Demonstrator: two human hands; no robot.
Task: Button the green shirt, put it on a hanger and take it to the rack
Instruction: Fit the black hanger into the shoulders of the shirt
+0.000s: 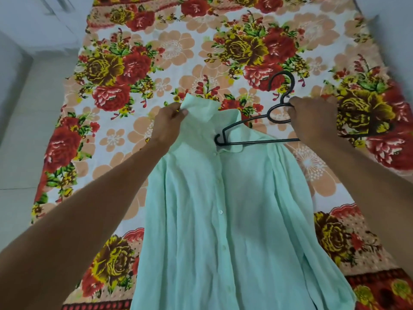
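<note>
The left hand (pixel 166 123) pinches the raised collar edge of the pale mint-green button-front shirt (pixel 223 220) between thumb and fingertips (pixel 184 112), lifting that corner of cloth up off the bed. The right hand (pixel 312 119) is closed around the neck of a thin black plastic hanger (pixel 252 142), just below its hook; the curled fingers hide the part they grip.

The hanger's hook curves up and away from the person, toward the far end of the bed. Its long bar runs roughly crosswise, left to right, with the left shoulder end tucked in at the shirt's neck opening and the right end hidden behind the right hand. The bar lies over the shirt's collar on the person's right side.

The shirt lies front-up on a floral bedsheet (pixel 134 63) printed with red and yellow roses and peach blossoms on white. Its long axis runs from the collar, which points away from the person, down to the hem, which leaves the picture at the bottom edge. The button placket runs down the middle with small white buttons (pixel 221 211) showing along it, and the front looks closed along the visible length. The cloth is loosely wrinkled, spreading wider toward the near edge.

Both bare forearms reach in from the lower corners. Pale floor tiles (pixel 20 130) show left of the bed.
</note>
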